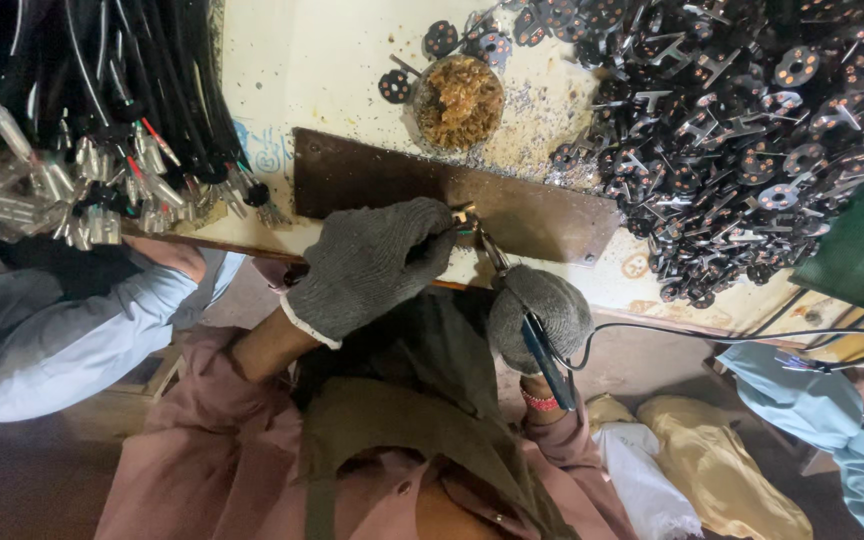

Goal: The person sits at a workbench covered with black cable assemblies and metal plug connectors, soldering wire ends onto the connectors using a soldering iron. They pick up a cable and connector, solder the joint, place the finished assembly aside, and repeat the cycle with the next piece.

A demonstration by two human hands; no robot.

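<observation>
So the person has both hands in grey knit gloves, working at the near edge of a cream-coloured bench [352, 60]. The left hand [372, 262] is curled tight, pinching a tiny brass-coloured part [463, 216] at its fingertips, right over the front edge of a dark brown metal plate [512, 205] that lies flat on the bench. The right hand [540, 312] is closed in a fist around a soldering iron [527, 325] with a blue handle. The iron's thin tip angles up and left, and it ends right at that little part, touching or just about touching; hard to tell which. A black cord runs off the iron's handle to the right.

Behind the plate sits a small round tin [459, 102] full of crumbly amber stuff, with grey flecks scattered on the bench around it. To the right there's a huge heap of black plug parts with metal prongs [742, 130]. Up in the left corner lies a bundle of black cables [82, 110] with bare metal ends. On each side, another person's light blue sleeve [62, 330] pokes into view.
</observation>
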